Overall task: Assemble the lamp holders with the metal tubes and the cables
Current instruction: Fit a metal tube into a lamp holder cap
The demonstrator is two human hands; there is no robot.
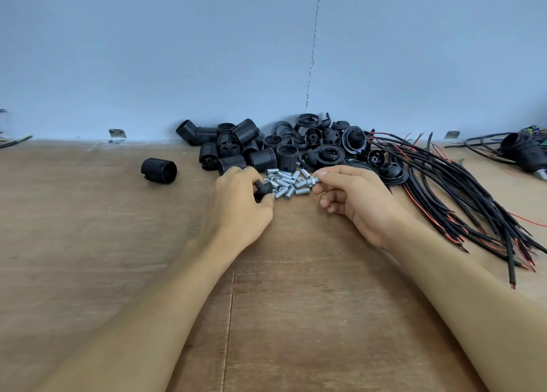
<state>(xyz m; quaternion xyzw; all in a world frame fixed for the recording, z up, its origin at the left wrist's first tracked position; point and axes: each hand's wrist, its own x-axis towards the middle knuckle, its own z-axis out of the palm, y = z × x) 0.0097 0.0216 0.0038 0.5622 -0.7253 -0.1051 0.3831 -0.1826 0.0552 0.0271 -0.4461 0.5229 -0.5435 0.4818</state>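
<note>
- Spreading from the back wall to the near edge, the wooden surface (88, 273) carried every part.
- A bundle of black and red cables (461, 190) fanned from the back edge toward the right edge.
- A pile of black lamp holders (266, 149) lay against the middle of the back edge, touching the cables' far ends.
- The left hand (236, 208) rested just in front of that pile, fingers curled tight, thumb and fingertips gripping a small black holder piece (263, 189).
- The right hand (355, 202) sat near it, thumb and forefinger pinching one threaded tube (314, 181); its other fingers were loosely curled and held nothing.
- A heap of metal tubes (288, 184) lay between the two hands, just in front of the holder pile.
- One lone holder (159, 170) lay on its side, left of the pile and apart from it.
</note>
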